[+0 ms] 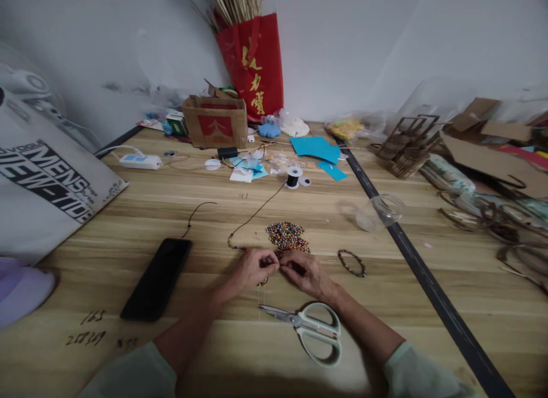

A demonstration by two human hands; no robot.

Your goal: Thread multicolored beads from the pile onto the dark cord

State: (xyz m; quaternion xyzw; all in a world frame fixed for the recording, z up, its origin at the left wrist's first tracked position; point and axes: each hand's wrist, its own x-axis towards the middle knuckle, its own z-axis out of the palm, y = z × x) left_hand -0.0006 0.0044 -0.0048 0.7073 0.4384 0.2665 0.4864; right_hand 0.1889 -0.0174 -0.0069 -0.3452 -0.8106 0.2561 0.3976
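My left hand (252, 268) and my right hand (305, 272) meet at the middle of the wooden table (299, 215), fingers pinched together. The left pinches a thin black cord with a short run of coloured beads (234, 245) threaded on it. The cord (261, 209) runs back to a small black spool (293, 179). My right hand pinches near the cord's end, just below a heap of loose coloured beads (287, 236); what its fingertips hold is too small to see.
A finished bead bracelet (351, 263) lies right of my hands, white-handled scissors (310, 328) in front of them, a black phone (157, 278) to the left. Clear plastic cup (381, 210), blue paper (317, 148), cardboard box (216, 121), red bag (253, 64), white tote (43, 187) stand around.
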